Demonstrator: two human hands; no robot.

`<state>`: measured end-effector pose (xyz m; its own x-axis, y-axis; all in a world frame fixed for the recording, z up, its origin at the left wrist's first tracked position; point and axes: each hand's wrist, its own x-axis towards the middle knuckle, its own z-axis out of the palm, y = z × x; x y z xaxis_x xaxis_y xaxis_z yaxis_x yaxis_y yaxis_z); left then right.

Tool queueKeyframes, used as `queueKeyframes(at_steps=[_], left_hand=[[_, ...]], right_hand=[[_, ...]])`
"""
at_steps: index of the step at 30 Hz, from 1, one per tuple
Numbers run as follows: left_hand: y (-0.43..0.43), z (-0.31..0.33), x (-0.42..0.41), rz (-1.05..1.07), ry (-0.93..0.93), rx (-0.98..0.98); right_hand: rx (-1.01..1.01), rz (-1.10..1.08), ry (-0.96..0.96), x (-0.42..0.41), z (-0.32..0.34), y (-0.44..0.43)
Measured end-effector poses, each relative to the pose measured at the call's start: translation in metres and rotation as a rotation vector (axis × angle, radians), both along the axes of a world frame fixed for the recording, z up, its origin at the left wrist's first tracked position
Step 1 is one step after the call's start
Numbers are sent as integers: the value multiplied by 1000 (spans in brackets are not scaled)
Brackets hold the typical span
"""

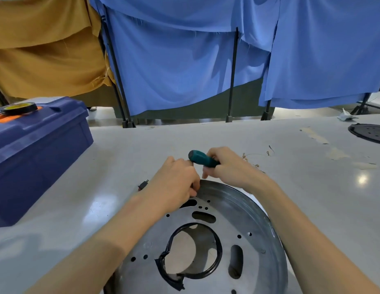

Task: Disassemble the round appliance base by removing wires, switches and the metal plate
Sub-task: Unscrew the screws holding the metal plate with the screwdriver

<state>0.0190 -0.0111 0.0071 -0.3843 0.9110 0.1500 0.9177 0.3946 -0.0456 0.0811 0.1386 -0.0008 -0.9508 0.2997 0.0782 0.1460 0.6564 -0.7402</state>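
The round metal plate (233, 221) of the appliance base lies on the white table in front of me, with slots, small holes and a large central opening ringed in black rubber. My right hand (229, 166) grips a teal-handled screwdriver (202, 159) above the plate's far rim. My left hand (176, 181) curls over the far rim, its fingertips pinching something small that I cannot make out. The screwdriver's shaft and tip are hidden behind my left hand. A small black and red switch (143, 185) lies on the table just left of my left wrist.
A blue toolbox (36, 149) with a roll of tape (19, 108) on its lid stands at the left. Loose wires (254, 160) lie right of my right hand. A black round part (369, 133) sits at the far right. Blue and mustard cloths hang behind the table.
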Motion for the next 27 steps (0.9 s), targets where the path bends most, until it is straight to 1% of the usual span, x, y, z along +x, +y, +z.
queueKeyframes(at_steps=[6,10,14,16,19,22,24,27], left_hand=[[-8,-9,-2,-39,54,-13],[-8,-14,0,-94,178,-32],[-8,-15,1,-125,256,-36],[-8,-15,5,-159,354,-47],[-9,-15,11,-199,524,-118],[-7,-12,17,-240,658,-114],[-5,-12,21,-266,718,-102],[-4,-14,23,-294,749,-80]], right_hand=[[-34,24,-59,-3,-9,-2],[-84,42,-63,-2,-9,-2],[-134,43,-66,-3,-8,-3],[-152,45,-66,-2,-8,-3],[-140,37,-71,-2,-8,-2],[-139,25,-74,-3,-10,-1],[-149,26,-68,-4,-11,-1],[-155,34,-61,-4,-12,1]])
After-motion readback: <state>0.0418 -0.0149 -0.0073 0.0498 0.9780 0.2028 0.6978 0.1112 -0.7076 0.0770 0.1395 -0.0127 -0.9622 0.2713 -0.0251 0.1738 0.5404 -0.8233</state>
